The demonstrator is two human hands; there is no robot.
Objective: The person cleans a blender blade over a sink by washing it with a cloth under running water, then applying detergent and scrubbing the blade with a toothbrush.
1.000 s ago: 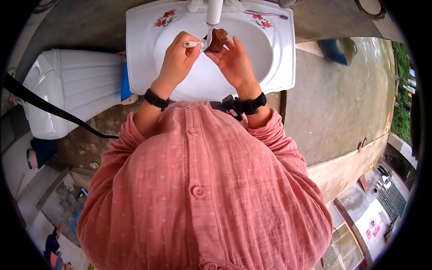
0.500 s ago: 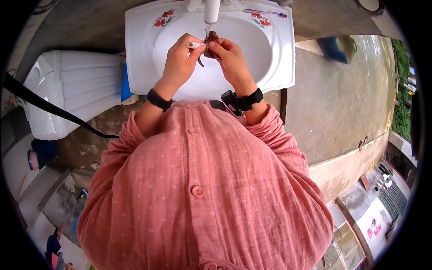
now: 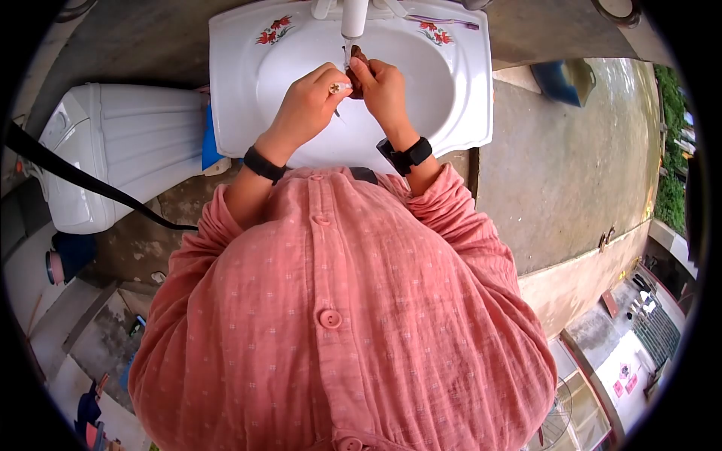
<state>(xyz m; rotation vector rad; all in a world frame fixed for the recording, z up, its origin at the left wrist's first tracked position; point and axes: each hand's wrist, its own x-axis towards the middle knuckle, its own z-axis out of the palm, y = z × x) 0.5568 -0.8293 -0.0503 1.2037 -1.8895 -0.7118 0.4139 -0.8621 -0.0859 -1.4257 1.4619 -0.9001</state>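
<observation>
Over the white washbasin (image 3: 235, 90), my left hand (image 3: 304, 101) is closed round a slim white-handled tool (image 3: 341, 88). The tool's end has a gold-brown pattern and points toward me; its working end is hidden. My right hand (image 3: 386, 90) pinches an irregular reddish-brown object (image 3: 356, 81), whose kind I cannot make out. The tool and the brown object meet between my hands. Just above them, a stream of water (image 3: 348, 49) falls from the white tap (image 3: 354, 19).
A purple toothbrush (image 3: 451, 22) lies on the basin's back right edge. To the left stands a white ribbed appliance (image 3: 143, 150), with a black strap (image 3: 98, 184) crossing in front. A blue container (image 3: 560, 81) sits on the concrete floor at the right.
My right hand has turned and shifted slightly up, and the brown object now stands more upright under the water. My left hand has rotated with the tool, moving slightly right.
</observation>
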